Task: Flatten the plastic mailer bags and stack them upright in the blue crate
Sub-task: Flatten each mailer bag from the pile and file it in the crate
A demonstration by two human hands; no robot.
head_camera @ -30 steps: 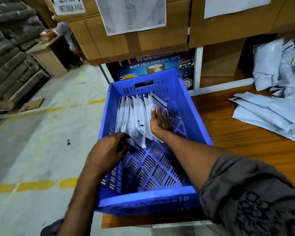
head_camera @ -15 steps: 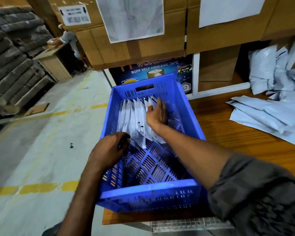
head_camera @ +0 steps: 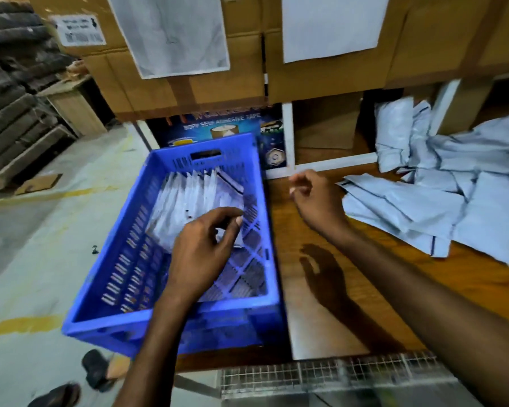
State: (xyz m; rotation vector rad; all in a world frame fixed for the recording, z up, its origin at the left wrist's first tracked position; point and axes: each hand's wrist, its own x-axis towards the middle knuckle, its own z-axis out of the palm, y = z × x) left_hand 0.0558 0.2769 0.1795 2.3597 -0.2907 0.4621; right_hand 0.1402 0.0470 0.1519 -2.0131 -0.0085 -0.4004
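Observation:
The blue crate (head_camera: 106, 315) sits on the left end of the wooden table (head_camera: 329, 304). Several white mailer bags (head_camera: 188, 198) stand upright in a row at its far end. My left hand (head_camera: 200, 254) hovers inside the crate with its fingertips at the nearest bag; fingers curled, and I cannot tell whether they pinch it. My right hand (head_camera: 315, 201) is outside the crate, above the table, fingers loosely apart and holding nothing. A loose pile of grey-white mailer bags (head_camera: 441, 210) lies on the table to its right.
Cardboard boxes (head_camera: 218, 83) with paper sheets taped on stand behind the crate. More bags (head_camera: 394, 133) lean in a shelf opening at the back right. The table's front edge has a wire mesh strip (head_camera: 335, 377). The concrete floor (head_camera: 27, 259) drops away to the left.
My right hand has come out of the crate and moved right over the table. My left hand has shifted from the crate's left wall toward the standing bags.

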